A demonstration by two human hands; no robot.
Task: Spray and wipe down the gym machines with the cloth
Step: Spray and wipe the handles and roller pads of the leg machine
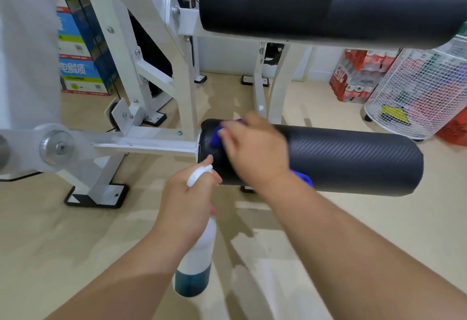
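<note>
You are pressing the blue cloth [216,137] against the lower roller pad [353,160] with your right hand [255,150], at the pad's left end, just beside where it joins the white frame [156,140]. The fingers are lying fairly flat over the cloth rather than bunching it. The hand is blurred, which suggests a wiping stroke. Only two bits of the cloth are showing: one past the fingertips and one at the near side by the wrist.

Your left hand [188,198] is gripping the spray bottle [195,264] by its neck, fingers curled round it. The white nozzle is pointing at the pad's left end and the body with its blue liquid is hanging down towards the near floor.

You seem to be in the middle of the job. The wipe is only reaching the left end of this pad, and the long stretch to the right is lying uncovered. Whether that stretch has been sprayed or wiped is not something the surface is showing. The upper roller pad [328,6], farther off and higher, has no hand or cloth on it. It and the frame's bars probably remain to be done.
</note>
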